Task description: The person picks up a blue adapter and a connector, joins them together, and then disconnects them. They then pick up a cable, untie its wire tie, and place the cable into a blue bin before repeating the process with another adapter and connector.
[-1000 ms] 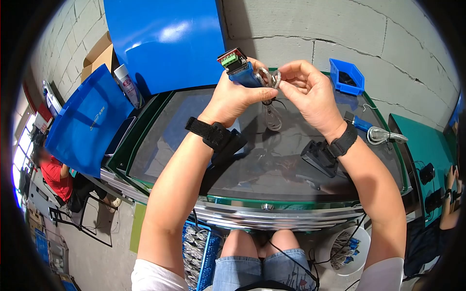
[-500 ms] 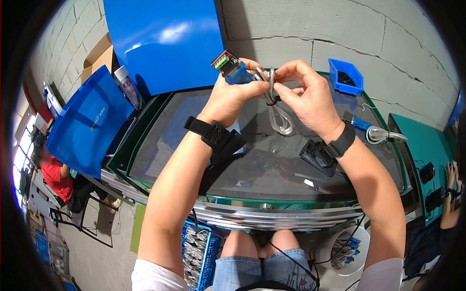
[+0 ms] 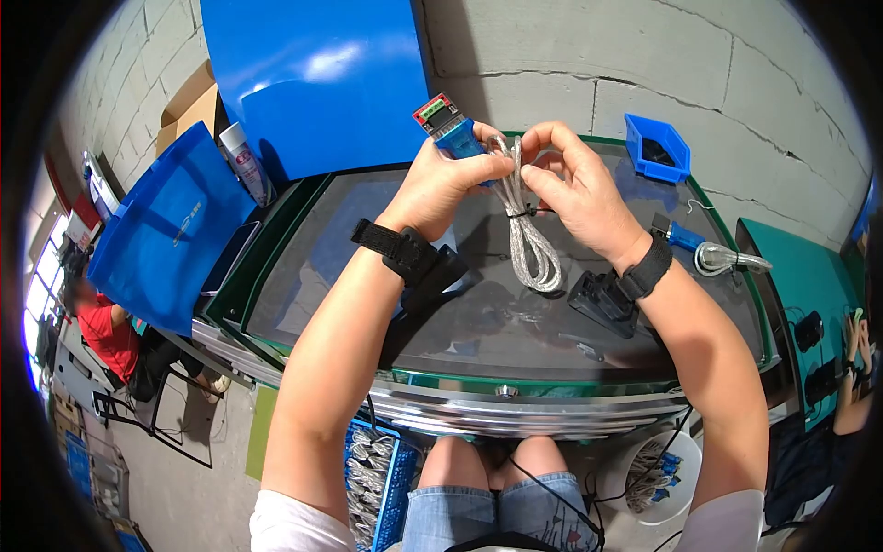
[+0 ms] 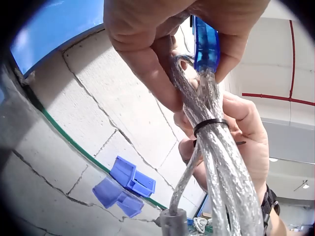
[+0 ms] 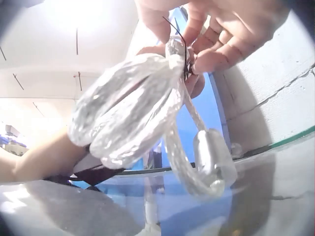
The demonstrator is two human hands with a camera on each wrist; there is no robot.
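Over the worktable, my left hand (image 3: pixel 432 193) grips a blue translucent connector (image 3: pixel 463 141). A red board with a green terminal block (image 3: pixel 432 110) sits at the connector's outer end. From its other end, a coiled clear-silver cable (image 3: pixel 533 258) hangs down in a bundle. A black cable tie (image 4: pixel 210 124) circles the bundle, with its thin tail sticking out sideways. My right hand (image 3: pixel 589 198) pinches the cable just above the tie, thumb and index finger at the strands. A grey cylinder (image 5: pixel 211 152) on the cable dangles beside the loops.
Another blue connector with coiled cable (image 3: pixel 708 248) lies at the table's right, below a small blue bin (image 3: pixel 658 147). A spray can (image 3: pixel 245 164) stands at the left. Below the table are a blue basket of cables (image 3: pixel 400 478) and a white bucket (image 3: pixel 685 474). Another person sits left.
The cable bundle has come down between my hands and more of its loops show. Its tie now sits lower. My right hand has shifted slightly down along the cable; the left hand keeps its grip.
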